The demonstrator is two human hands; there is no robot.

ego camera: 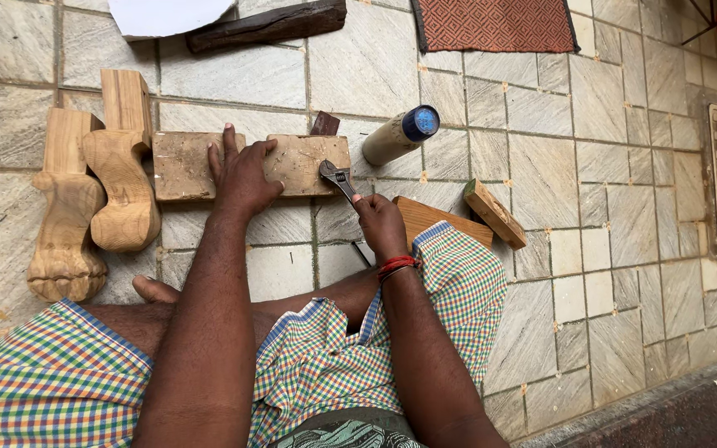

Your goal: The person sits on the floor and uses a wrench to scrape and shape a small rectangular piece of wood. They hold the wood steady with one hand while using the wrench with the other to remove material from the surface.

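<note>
My left hand (pixel 241 172) lies flat with fingers spread on a rough wooden block (pixel 180 164) on the tiled floor. My right hand (pixel 379 222), with a red thread at the wrist, grips the handle of a dark metal adjustable wrench (pixel 336 177). The wrench head rests on the right end of the block. I sit cross-legged in checked cloth, knees under both arms.
Two carved wooden furniture legs (pixel 93 195) lie left of the block. A blue-capped bottle (pixel 400 133) lies behind it, with small wood pieces (pixel 495 214) to the right. A dark plank (pixel 267 25), white sheet (pixel 163 15) and red mat (pixel 495 25) are at the far edge.
</note>
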